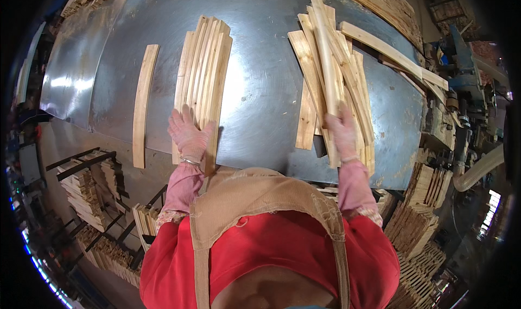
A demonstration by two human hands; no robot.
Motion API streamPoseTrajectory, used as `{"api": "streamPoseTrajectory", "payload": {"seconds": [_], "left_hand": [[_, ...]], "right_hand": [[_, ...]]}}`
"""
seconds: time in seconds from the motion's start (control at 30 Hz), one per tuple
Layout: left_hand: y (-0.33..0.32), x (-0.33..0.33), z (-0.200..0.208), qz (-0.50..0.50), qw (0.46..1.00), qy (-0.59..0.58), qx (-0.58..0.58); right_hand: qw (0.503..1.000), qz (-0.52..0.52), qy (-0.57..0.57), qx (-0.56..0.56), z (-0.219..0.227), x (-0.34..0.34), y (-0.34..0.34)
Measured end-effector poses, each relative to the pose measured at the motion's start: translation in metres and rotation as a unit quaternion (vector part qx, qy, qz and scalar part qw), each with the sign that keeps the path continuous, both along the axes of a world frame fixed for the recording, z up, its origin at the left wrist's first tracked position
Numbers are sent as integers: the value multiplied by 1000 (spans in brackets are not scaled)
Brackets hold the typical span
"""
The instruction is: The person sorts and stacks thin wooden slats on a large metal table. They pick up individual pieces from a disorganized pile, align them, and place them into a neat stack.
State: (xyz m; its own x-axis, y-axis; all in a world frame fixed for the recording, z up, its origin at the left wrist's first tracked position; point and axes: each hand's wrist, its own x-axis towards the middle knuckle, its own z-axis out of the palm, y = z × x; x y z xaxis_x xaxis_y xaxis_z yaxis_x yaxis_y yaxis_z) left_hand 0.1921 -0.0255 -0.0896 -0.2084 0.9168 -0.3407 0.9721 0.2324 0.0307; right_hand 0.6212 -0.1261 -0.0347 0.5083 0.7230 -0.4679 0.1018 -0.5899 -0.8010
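Observation:
My left hand, in a pale glove, lies with fingers spread on the near part of a neat row of wooden slats. These slats stand side by side, their far ends slightly staggered. On the right, my gloved right hand is closed round the near part of a wooden slat, slightly blurred. That slat lies on top of a loose, crisscrossed pile of slats. A single slat lies apart, left of the row.
The slats rest on a shiny metal table. Longer strips lie at its right side, by a large wooden board. Stacked wood stands on racks at the lower left, with more stacks at lower right. A ribbed hose hangs at right.

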Motion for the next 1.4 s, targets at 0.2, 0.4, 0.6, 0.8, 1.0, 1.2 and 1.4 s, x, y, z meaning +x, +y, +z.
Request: {"api": "streamPoseTrajectory", "payload": {"seconds": [0.2, 0.4, 0.6, 0.8, 1.0, 1.2, 1.4], "left_hand": [[48, -28, 7, 33, 909, -413, 52], [45, -46, -13, -15, 959, -278, 57], [16, 21, 10, -136, 989, 45, -31], [19, 29, 7, -112, 991, 61, -39], [15, 23, 4, -129, 990, 58, -20], [13, -7, -19, -212, 975, 31, 56], [10, 26, 30, -162, 986, -34, 6]], "right_hand": [[795, 475, -329, 186, -169, -180, 76], [915, 401, -2, -41, -61, -253, 105], [875, 263, -390, -118, 13, -72, 118], [885, 59, -446, -117, -48, 85, 58], [876, 230, -381, -183, -19, 99, 85], [892, 175, -412, -60, -78, 121, 90], [863, 212, -390, -240, -37, 122, 107]]}}
